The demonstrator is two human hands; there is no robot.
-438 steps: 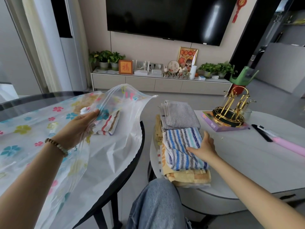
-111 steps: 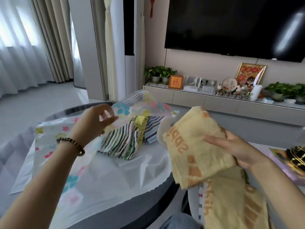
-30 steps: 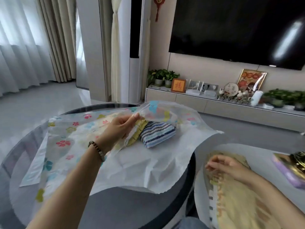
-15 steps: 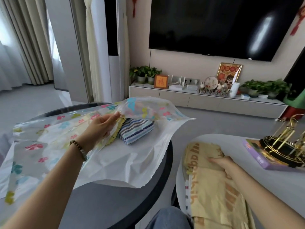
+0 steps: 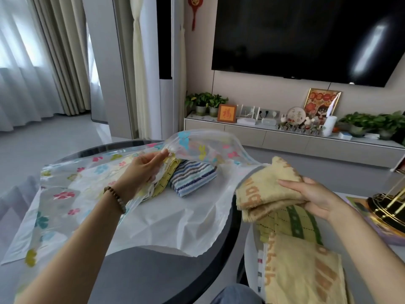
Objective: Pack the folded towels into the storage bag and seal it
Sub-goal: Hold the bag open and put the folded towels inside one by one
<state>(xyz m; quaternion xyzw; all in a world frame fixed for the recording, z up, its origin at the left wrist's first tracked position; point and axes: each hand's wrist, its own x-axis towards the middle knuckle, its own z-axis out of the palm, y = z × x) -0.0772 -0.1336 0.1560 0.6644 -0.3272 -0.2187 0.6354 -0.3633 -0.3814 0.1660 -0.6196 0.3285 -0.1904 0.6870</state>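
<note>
now the right hand [image 5: 315, 199] grips a yellow towel [image 5: 263, 187] mid-right, beside the storage bag [image 5: 208, 148] mouth the left hand [image 5: 143, 171] seemingly pinches open.

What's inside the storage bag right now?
A blue striped towel and a yellow-green towel beside it show at the mouth of the storage bag. Deeper contents hide behind printed plastic and the left hand.

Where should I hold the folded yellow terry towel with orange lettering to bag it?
Folded yellow terry towel: right end, from the right, thumb on top, as the right hand does; layers are pinched and the free end faces the mouth of the flowered plastic bag, lifted by the left hand.
</note>
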